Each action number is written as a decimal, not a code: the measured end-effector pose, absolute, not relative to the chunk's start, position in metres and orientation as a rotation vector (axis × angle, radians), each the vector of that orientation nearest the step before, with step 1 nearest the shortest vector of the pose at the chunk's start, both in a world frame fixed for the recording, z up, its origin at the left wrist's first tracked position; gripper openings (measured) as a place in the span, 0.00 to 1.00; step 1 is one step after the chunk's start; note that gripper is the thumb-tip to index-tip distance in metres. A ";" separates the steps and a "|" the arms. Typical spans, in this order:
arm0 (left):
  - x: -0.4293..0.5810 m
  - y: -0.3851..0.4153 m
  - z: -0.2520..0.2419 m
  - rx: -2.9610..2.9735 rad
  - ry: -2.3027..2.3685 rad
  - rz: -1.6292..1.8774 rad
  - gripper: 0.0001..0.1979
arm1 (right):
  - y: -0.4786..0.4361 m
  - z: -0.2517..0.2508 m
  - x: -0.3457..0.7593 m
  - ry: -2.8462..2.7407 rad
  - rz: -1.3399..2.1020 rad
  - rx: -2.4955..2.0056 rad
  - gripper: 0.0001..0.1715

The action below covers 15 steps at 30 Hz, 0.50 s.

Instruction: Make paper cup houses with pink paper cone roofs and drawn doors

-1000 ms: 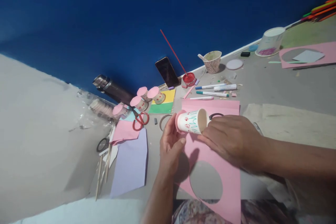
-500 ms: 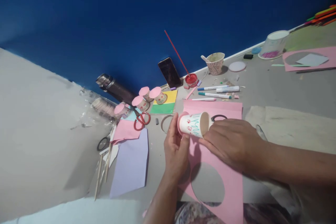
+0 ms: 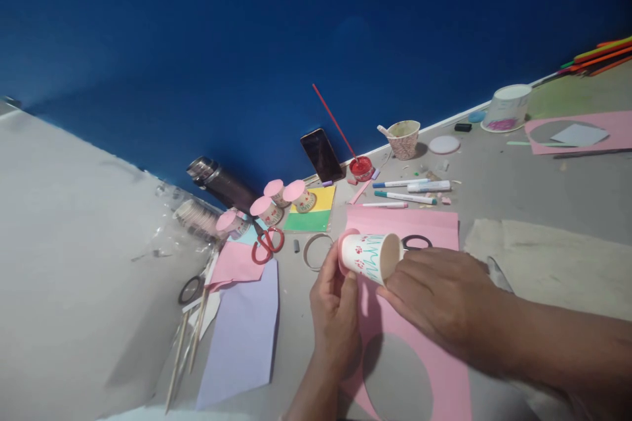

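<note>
A white paper cup [image 3: 368,256] with red marks and a green zigzag lies sideways between my hands above the table. A pink paper disc [image 3: 344,254] covers its base on the left, and its open mouth faces right. My left hand [image 3: 338,306] is closed around the base end, thumb below and fingers behind. At the rim, my right hand [image 3: 437,289] grips the cup with bent fingers; its fingertips are partly hidden. Below them is a pink paper sheet [image 3: 409,322] with a round hole. Black-handled scissors [image 3: 417,241] lie partly behind my right hand.
Several pink-topped cups [image 3: 266,209] stand at the left beside red-handled scissors [image 3: 268,247] and a dark flask [image 3: 222,183]. Purple paper [image 3: 241,335] lies nearer me. Markers [image 3: 405,197], a red paint pot [image 3: 362,168] and a phone [image 3: 322,154] are toward the blue wall.
The view has tilted slightly upward, so everything sits lower in the picture. Both hands keep the same hold on the cup, which has hardly turned.
</note>
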<state>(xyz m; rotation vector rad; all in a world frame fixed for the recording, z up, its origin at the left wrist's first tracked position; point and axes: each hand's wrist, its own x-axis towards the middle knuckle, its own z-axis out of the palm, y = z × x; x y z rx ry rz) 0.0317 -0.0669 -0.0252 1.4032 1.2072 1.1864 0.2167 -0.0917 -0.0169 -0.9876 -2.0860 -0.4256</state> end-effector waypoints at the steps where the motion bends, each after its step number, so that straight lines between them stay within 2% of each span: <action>1: 0.032 -0.067 -0.025 1.416 1.216 1.188 0.23 | -0.092 -0.017 0.217 -2.077 -0.428 -0.985 0.17; 8: 0.037 -0.068 -0.022 1.333 1.128 1.232 0.27 | -0.092 -0.021 0.218 -2.089 -0.391 -0.968 0.15; 15: 0.030 -0.065 -0.024 1.203 1.076 1.246 0.23 | -0.090 -0.024 0.218 -2.046 -0.419 -0.995 0.13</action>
